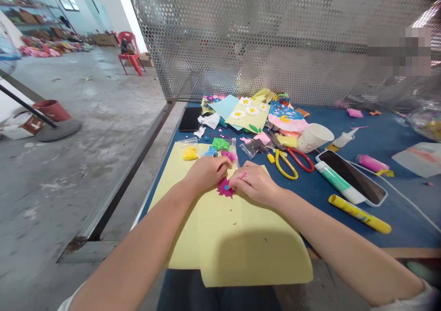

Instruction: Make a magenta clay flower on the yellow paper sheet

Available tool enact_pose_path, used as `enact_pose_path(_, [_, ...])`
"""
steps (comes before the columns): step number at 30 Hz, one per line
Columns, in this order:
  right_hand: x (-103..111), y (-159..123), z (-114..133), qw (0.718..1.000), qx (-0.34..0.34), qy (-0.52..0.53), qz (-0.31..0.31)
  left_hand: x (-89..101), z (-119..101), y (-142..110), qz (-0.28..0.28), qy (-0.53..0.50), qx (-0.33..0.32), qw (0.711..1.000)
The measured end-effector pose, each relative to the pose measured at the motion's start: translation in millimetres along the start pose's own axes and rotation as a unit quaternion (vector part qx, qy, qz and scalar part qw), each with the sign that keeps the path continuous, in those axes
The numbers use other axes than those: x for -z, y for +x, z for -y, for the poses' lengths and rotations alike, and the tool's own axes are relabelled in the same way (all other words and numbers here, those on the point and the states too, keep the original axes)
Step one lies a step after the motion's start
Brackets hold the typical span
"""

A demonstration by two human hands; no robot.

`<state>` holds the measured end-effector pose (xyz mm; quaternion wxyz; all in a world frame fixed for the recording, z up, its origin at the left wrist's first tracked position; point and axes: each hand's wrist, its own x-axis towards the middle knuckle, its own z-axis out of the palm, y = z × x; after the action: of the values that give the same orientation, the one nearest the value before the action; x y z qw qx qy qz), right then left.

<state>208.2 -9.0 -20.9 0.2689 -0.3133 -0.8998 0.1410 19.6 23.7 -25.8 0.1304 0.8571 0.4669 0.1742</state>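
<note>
left hand (pixel 206 173), right hand (pixel 255 181) pinching magenta flower (pixel 225 188) on yellow sheet (pixel 237 242)

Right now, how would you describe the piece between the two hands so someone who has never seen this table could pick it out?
On the blue-topped table, a large pale yellow sheet lies at the near edge. Between the left hand and right hand on that sheet sits a small magenta flower cut-out with a blue centre, unlike the white daisies farther back.
</note>
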Motion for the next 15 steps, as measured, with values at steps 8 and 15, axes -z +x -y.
enact_pose_path(8, [-0.5, -0.8, 0.7, 1.000, 0.006, 0.005, -0.028, 4.3, -4.1, -1.7, 0.022, 0.019, -0.022, 0.999])
enact_pose_path(15, [-1.2, -0.5, 3.1, 1.000, 0.018, 0.011, -0.016, 8.6, -3.7, -2.3, 0.055, 0.020, -0.048, 0.997])
